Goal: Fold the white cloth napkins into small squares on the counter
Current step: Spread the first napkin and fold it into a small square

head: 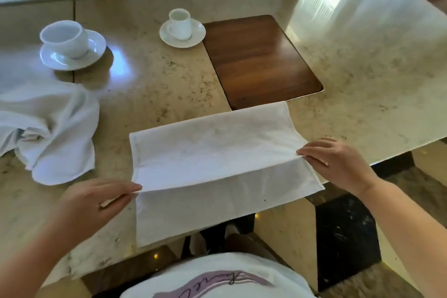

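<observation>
A person in a white shirt (pixel 217 278) stands at the counter (pixel 150 94). A white napkin (pixel 217 167) lies flat at the near edge, and its near part hangs over the edge. The top layer is folded over. The left hand (pixel 96 201) pinches the left corner of the fold with finger and thumb. The right hand (pixel 338 164) pinches the right corner the same way. To the left lies a crumpled pile of white cloths (pixel 48 133). Just past the napkin is a brown wooden square (pixel 258 60) set in the counter. Farther back stand a big cup on a saucer (pixel 70 43) and a small cup on a saucer (pixel 181 26).
</observation>
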